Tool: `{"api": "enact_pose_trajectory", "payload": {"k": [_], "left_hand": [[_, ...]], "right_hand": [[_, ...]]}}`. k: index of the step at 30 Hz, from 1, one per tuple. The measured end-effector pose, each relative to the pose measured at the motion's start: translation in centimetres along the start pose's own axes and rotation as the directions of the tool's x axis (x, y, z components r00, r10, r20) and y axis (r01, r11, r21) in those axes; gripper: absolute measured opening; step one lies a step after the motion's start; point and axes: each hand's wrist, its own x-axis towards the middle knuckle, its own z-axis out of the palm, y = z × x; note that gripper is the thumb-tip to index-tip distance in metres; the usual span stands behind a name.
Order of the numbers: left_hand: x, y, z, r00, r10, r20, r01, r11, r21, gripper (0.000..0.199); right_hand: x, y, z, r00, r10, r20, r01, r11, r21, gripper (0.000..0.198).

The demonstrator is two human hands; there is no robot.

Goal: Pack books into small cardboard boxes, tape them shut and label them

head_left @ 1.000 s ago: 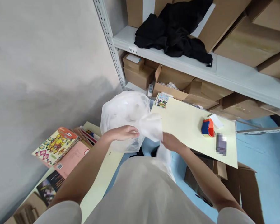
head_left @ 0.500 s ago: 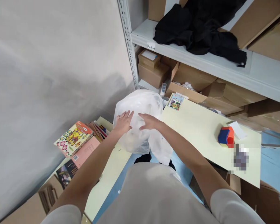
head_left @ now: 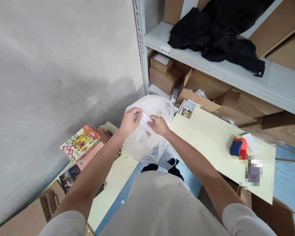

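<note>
The left hand (head_left: 131,122) is pinching a gathered part of a translucent white bag (head_left: 140,146), and the right hand (head_left: 159,126) is gripping it just beside. The bag is bulging between the right-hand tabletop (head_left: 206,134), where a colourful booklet (head_left: 187,109) is lying, and some books (head_left: 81,140) on the left.

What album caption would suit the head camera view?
Left hand and right hand pinch a translucent white bag near a colourful book.
</note>
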Motion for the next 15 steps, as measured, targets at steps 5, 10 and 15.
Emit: {"api": "enact_pose_trajectory", "payload": {"k": [5, 10, 15], "left_hand": [[1.2, 4.2, -0.2, 0.978, -0.026, -0.209, -0.021, 0.975, -0.221, 0.079], [1.3, 6.8, 1.2, 0.987, -0.115, 0.110, 0.158, 0.770, -0.618, 0.062], [1.3, 6.6, 1.3, 0.966, -0.209, 0.149, 0.249, 0.619, -0.745, 0.034]], "right_hand": [[-1.0, -3.0, -4.4, 0.969, -0.019, -0.245, 0.148, 0.843, 0.518, 0.033], [-3.4, -5.3, -7.4, 0.966, 0.036, -0.255, 0.171, 0.651, 0.740, 0.045], [-5.5, -4.5, -9.6, 0.890, 0.133, -0.436, 0.251, 0.654, 0.713, 0.037]]}}
